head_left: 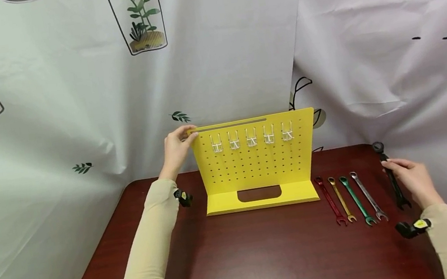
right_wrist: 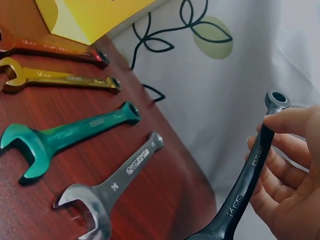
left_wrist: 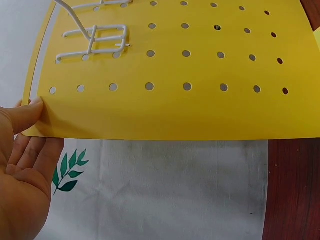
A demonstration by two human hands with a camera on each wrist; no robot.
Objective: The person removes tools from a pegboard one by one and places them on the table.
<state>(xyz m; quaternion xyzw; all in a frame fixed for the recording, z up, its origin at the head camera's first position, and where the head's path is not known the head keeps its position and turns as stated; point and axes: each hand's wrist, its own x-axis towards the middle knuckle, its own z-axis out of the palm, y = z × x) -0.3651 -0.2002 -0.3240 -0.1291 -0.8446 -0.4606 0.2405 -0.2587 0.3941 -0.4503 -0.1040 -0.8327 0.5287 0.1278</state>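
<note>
My left hand [head_left: 176, 152] grips the top left corner of a yellow pegboard [head_left: 257, 163], thumb on the front and fingers behind, as the left wrist view shows. White wire hooks [head_left: 251, 139] sit in a row across the board's upper part. At the right, my right hand [head_left: 413, 178] holds a black combination wrench [right_wrist: 247, 175] near its ring end, between thumb and fingers. "14mm" is marked on its shank. Left of that hand lie a silver wrench [head_left: 368, 196], a green wrench [head_left: 357, 200], a yellow wrench [head_left: 342, 200] and a red wrench [head_left: 330, 200], side by side on the table.
The dark red wooden table [head_left: 267, 258] carries the board's foot and the wrenches. White cloth with plant prints [head_left: 220, 62] hangs behind and at both sides of the table. The pegboard's foot has a cutout [head_left: 259, 193] along its middle.
</note>
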